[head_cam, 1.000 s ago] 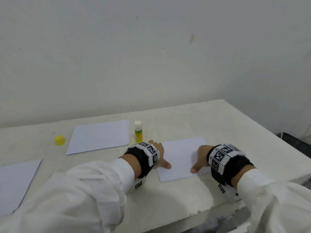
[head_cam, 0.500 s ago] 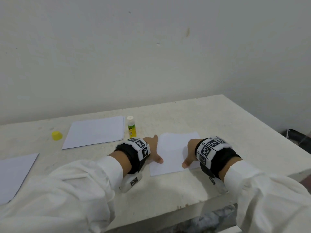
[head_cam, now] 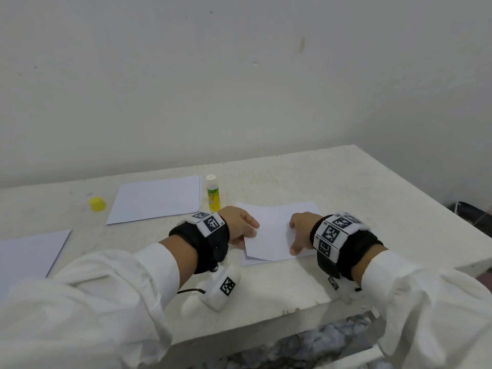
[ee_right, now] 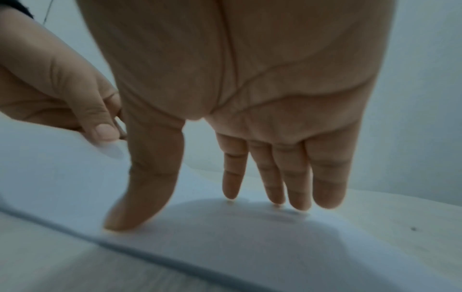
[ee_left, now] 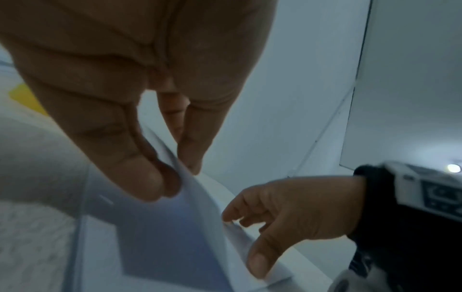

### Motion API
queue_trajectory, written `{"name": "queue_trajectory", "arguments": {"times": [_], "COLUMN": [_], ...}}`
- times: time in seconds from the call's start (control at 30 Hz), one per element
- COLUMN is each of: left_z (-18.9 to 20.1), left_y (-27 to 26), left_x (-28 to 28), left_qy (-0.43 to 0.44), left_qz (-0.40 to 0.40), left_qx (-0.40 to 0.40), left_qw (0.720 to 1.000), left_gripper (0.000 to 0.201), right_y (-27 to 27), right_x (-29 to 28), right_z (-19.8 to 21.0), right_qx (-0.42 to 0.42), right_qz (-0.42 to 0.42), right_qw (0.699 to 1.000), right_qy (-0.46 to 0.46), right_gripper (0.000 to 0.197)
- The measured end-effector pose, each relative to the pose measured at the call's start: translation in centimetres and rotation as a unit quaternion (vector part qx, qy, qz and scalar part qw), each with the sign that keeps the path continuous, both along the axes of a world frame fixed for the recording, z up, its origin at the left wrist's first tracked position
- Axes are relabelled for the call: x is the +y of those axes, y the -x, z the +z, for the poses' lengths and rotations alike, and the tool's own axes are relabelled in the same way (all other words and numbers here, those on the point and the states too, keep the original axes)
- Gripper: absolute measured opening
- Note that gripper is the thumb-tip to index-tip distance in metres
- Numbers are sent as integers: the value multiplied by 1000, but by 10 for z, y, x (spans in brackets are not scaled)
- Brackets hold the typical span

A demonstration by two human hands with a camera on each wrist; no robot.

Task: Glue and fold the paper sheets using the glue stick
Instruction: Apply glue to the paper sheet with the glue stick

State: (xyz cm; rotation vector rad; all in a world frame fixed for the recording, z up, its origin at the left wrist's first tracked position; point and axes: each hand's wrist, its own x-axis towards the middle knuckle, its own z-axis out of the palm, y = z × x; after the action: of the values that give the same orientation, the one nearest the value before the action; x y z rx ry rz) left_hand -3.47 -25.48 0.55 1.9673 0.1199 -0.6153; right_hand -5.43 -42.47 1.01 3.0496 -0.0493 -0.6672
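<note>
A white paper sheet (head_cam: 274, 230) lies near the table's front edge between my hands. My left hand (head_cam: 241, 226) pinches its near left corner between thumb and fingers and lifts it off the table, seen close in the left wrist view as the paper sheet (ee_left: 197, 199) curling up under my left hand (ee_left: 175, 177). My right hand (head_cam: 300, 231) rests on the sheet's right part with straight fingers; in the right wrist view my right hand (ee_right: 225, 207) presses fingertips onto the paper (ee_right: 225, 233). The uncapped glue stick (head_cam: 213, 193) stands upright just behind my left hand.
A stack of white sheets (head_cam: 157, 198) lies behind-left, with a yellow cap (head_cam: 97, 204) left of it. Another sheet (head_cam: 29, 251) lies at the left edge. The table's front edge (head_cam: 266, 328) is close below my wrists; a wall rises behind.
Both hands lay flat on the sheet before. My left hand has now taken the near left corner and raised it toward the right. The head view has shifted.
</note>
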Motion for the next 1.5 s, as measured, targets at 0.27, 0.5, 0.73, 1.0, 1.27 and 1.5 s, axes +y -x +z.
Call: {"name": "queue_trajectory", "arguments": {"times": [0.27, 0.5, 0.73, 1.0, 1.27, 1.5], "left_z": [-1, -5, -4, -6, -8, -5], "left_y": [-2, -3, 0, 4, 1, 7], "left_x": [1, 6, 11, 52, 157, 225], "left_qy": [50, 120, 98, 61, -157, -260], "left_qz": [34, 59, 38, 17, -40, -44], "left_qx": [77, 98, 71, 58, 12, 1], "left_qw": [995, 986, 992, 996, 987, 965], "left_gripper": [34, 34, 37, 42, 41, 50], "right_y": [40, 69, 43, 29, -17, -57], "right_x": [24, 53, 6, 11, 32, 121], "right_z": [18, -5, -29, -12, 11, 18], "right_qx": [-50, 13, 35, 96, -14, -28], "right_qz": [72, 165, -15, -34, -100, -102], "right_qw": [976, 984, 998, 988, 993, 982], "right_qy": [-201, -64, 51, 118, 56, -156], "right_gripper": [27, 42, 54, 41, 44, 46]}}
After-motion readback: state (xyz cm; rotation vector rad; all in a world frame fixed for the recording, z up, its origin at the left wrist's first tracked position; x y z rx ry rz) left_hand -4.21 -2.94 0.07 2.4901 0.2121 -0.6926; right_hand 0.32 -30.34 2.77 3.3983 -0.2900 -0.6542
